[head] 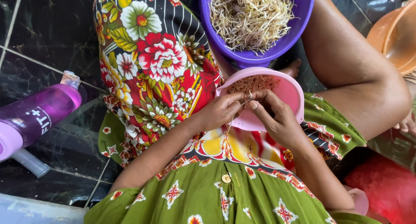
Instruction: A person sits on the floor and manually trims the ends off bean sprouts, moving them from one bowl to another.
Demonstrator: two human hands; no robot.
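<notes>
Head view: you look straight down at your lap, where you sit on a dark tiled floor in a floral dress.
Left hand: your left hand pinches a thin pale bean sprout between thumb and fingertips, fingers closed on it.
Right hand: your right hand meets the left at the same sprout, its fingertips nipped on the other part of it.
Sprout position: it sits between both hands, just over the near rim of the pink bowl.
Pink bowl: it rests on your lap, tilted, with a small heap of brownish trimmings inside.
Purple bowl: the purple bowl lies just beyond the pink one, full of pale sprouts.
Left side: a purple plastic bottle lies on its side on the tiles, well apart from your hands.
Right edge: an orange basin shows past your knee.
</notes>
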